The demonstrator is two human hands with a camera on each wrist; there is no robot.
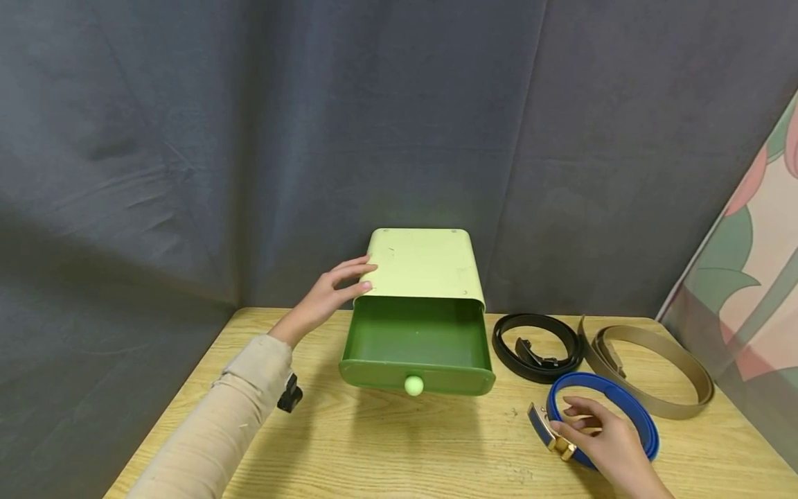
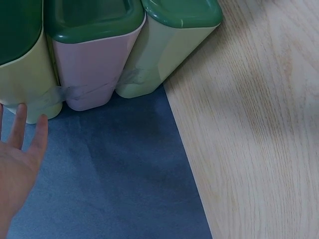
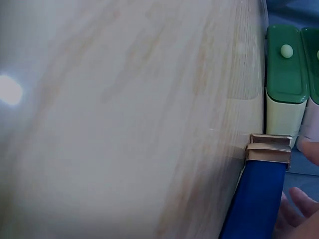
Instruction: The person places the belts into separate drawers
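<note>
My left hand (image 1: 330,294) rests with extended fingers on the left edge of a pale yellow-green drawer unit (image 1: 420,260). Its green drawer (image 1: 411,331) is pulled out, with a round pale knob (image 1: 414,385) in front and a bare inside. In the left wrist view, the spread fingers lie by the outermost of several drawer units, with a pink unit (image 2: 92,69) in the middle. My right hand (image 1: 605,436) hovers over a coiled blue belt (image 1: 630,405), fingers loosely bent, thumb close to its gold buckle (image 1: 551,433). A gap shows between thumb and fingers in the right wrist view.
A coiled black belt (image 1: 536,374) lies right of the drawer units, and a coiled tan belt (image 1: 679,409) overlaps its edge farther right. Behind the wooden table (image 1: 386,457) hangs a dark grey curtain (image 1: 374,125). A flower-patterned panel (image 1: 754,277) borders the right side.
</note>
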